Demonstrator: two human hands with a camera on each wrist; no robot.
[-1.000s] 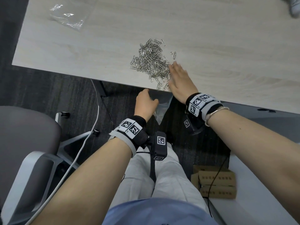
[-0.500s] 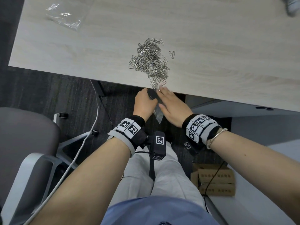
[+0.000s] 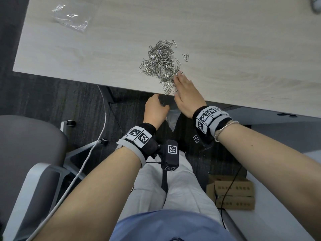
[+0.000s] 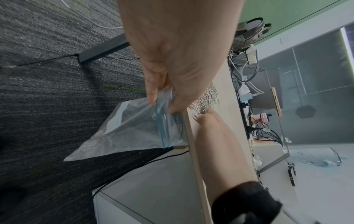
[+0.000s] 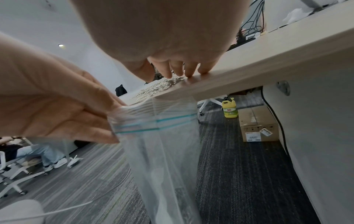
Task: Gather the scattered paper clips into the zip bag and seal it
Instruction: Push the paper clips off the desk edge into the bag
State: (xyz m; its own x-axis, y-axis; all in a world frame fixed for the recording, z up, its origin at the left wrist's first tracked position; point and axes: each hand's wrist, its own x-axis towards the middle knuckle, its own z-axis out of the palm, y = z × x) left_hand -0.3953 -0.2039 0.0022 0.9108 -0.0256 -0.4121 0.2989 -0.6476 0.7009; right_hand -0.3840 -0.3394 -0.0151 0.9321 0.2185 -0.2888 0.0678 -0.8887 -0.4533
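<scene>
A heap of silver paper clips [image 3: 160, 62] lies on the pale wooden table [image 3: 243, 49] near its front edge. My left hand [image 3: 155, 111] is below that edge and pinches the rim of a clear zip bag [image 4: 134, 128] with a blue seal strip [image 5: 157, 122]; the bag hangs under the edge with its mouth against the table. My right hand [image 3: 186, 94] lies over the edge beside the heap, fingers [image 5: 188, 71] straight, tips touching the nearest clips [image 5: 162, 84]. Two stray clips [image 3: 185, 56] lie right of the heap.
A second crumpled clear bag [image 3: 70, 19] lies at the table's far left. Under the table are dark carpet, a white cable [image 3: 83, 164], cardboard boxes [image 3: 232, 192] and a yellow bottle [image 5: 229, 108]. A grey chair [image 3: 26, 153] stands at my left.
My right hand had pulled back off the table toward the bag half a second ago; now it is back on the tabletop at the heap's near edge. The left hand keeps its hold on the bag.
</scene>
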